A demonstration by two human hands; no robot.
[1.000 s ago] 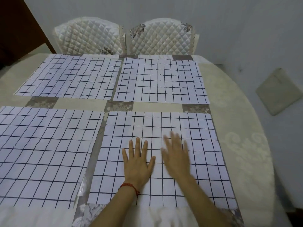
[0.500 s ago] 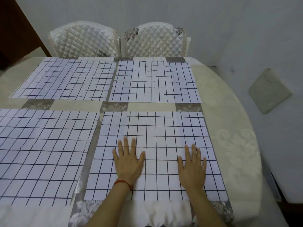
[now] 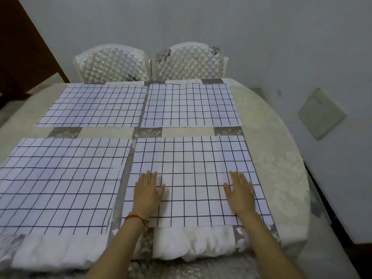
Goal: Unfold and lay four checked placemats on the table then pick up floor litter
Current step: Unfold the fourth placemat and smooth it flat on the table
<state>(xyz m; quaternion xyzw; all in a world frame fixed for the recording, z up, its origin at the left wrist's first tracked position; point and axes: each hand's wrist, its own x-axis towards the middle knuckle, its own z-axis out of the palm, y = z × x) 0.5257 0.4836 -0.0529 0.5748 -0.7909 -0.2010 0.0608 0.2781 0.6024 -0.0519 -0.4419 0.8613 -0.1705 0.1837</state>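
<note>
Several white placemats with black checks lie flat on the table [image 3: 277, 158], two far and two near. The near right placemat [image 3: 193, 164] has both my hands pressed flat on it. My left hand [image 3: 148, 191], with a red thread at the wrist, rests with straight fingers near the mat's left edge. My right hand [image 3: 239, 192] lies flat near its right edge. The near left placemat [image 3: 60, 182], far left placemat [image 3: 94, 105] and far right placemat [image 3: 191, 105] lie spread out and untouched. No floor litter is visible.
Two white quilted chairs [image 3: 112, 63] [image 3: 189, 61] stand at the table's far side against the grey wall. A cream tablecloth with a ruffled front edge [image 3: 193, 242] covers the table. A pale square panel [image 3: 322, 113] sits on the right wall. A dark door [image 3: 24, 47] is at far left.
My hands have slid apart across the near right placemat, the right one moving far to the right and the left a little leftward. The view has tilted up and back.
</note>
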